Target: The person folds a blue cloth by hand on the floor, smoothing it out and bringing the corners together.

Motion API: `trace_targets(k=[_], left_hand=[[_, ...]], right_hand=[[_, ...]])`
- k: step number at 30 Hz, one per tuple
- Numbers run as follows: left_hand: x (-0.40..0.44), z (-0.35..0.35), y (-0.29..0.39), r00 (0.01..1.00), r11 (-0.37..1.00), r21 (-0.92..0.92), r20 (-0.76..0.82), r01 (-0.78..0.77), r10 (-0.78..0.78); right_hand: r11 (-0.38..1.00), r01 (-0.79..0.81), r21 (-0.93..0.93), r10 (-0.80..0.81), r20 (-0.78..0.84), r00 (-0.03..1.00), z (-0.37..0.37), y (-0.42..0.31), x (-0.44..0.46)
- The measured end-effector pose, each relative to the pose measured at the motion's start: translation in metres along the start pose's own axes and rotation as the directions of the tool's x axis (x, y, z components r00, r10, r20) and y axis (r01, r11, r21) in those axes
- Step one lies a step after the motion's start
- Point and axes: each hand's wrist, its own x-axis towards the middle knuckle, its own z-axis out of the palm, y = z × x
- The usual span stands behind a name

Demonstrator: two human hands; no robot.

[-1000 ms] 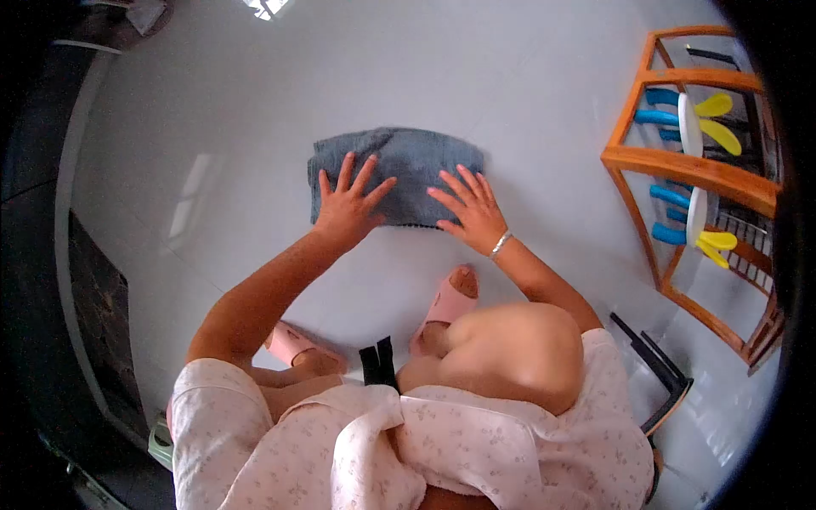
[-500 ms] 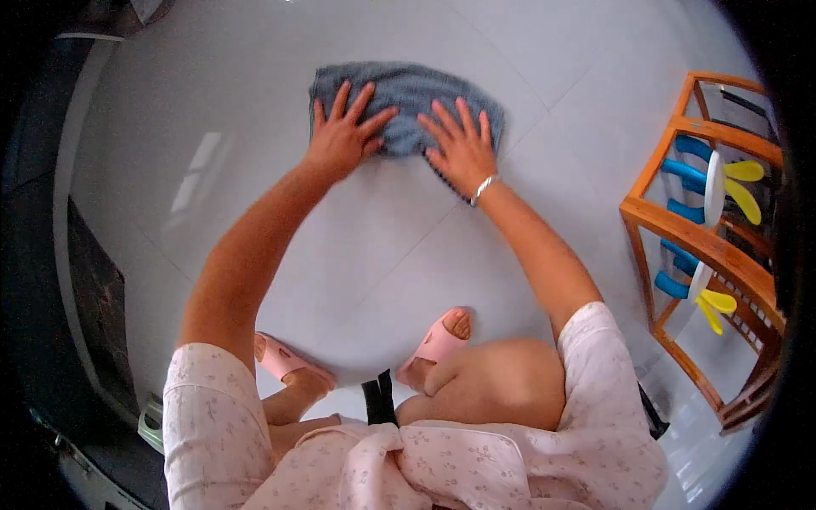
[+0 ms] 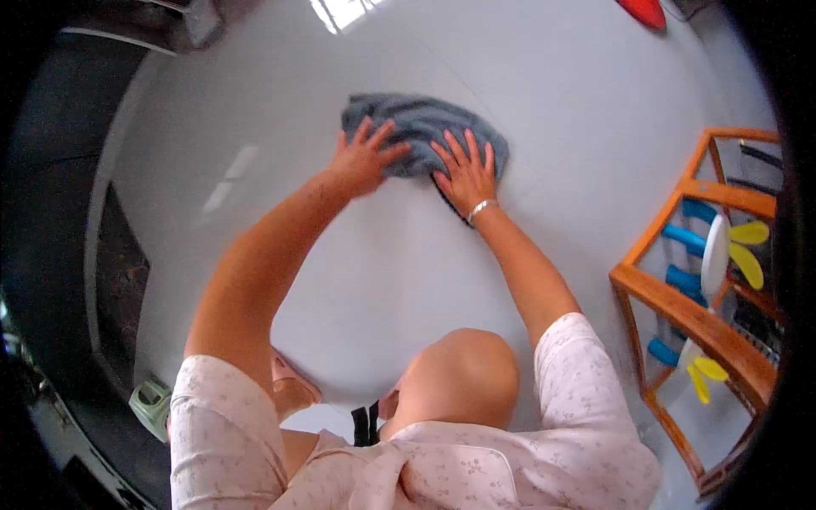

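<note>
A grey-blue cloth (image 3: pixel 416 115) lies rumpled on the pale tiled floor, with a dark edge showing near its lower right. On its left part rests my left hand (image 3: pixel 361 161), fingers spread and palm down. My right hand (image 3: pixel 467 174), a silver bracelet at its wrist, presses flat on the cloth's right part with the fingers apart. Neither hand grips the cloth; both lie on top of it.
An orange-brown wooden frame (image 3: pixel 667 297) with blue, white and yellow decorations stands at the right. Dark furniture (image 3: pixel 51 221) runs along the left, near a pale green object (image 3: pixel 151 410). A red object (image 3: pixel 643 12) shows at the top right. My knee and a pink slipper are below.
Both hands and the cloth have moved forward, away from my feet. The cloth has become more rumpled, and its right end has turned. The view has shifted, bringing the red object into sight.
</note>
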Motion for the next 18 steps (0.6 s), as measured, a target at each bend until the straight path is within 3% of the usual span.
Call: trace_targets(k=[3, 7, 9, 12, 13, 15, 18], left_hand=[[-0.062, -0.031, 0.001, 0.988, 0.994, -0.035, 0.105, -0.106, 0.109], [-0.165, -0.082, 0.007, 0.9, 0.986, -0.141, 0.435, 0.089, -0.019], [-0.205, -0.104, 0.0, 0.885, 0.977, -0.157, 0.463, 0.143, -0.056], [-0.221, -0.1, -0.024, 0.915, 0.938, -0.277, 0.394, 0.21, -0.088], [-0.222, -0.097, -0.03, 0.919, 0.94, -0.281, 0.388, 0.191, -0.071], [-0.219, -0.071, -0.04, 0.968, 0.886, -0.408, 0.201, 0.221, -0.149], [-0.187, -0.047, -0.038, 0.992, 0.91, -0.403, 0.117, 0.098, -0.054]], right_hand=[[0.997, -0.061, 0.048, 0.055, 0.116, 0.992, -0.015, 0.002, -0.005], [0.997, -0.043, 0.071, 0.032, 0.145, 0.989, -0.02, 0.014, -0.021], [0.996, -0.029, 0.08, 0.017, 0.153, 0.988, -0.035, 0.014, -0.019], [0.996, -0.078, 0.036, 0.058, 0.39, 0.919, -0.047, 0.017, -0.015], [0.995, -0.093, 0.023, 0.076, 0.391, 0.917, -0.056, 0.016, -0.012], [0.996, -0.064, 0.054, 0.041, 0.357, 0.933, -0.061, 0.009, -0.019], [0.999, -0.047, 0.017, 0.036, 0.403, 0.914, -0.079, -0.006, -0.019]])
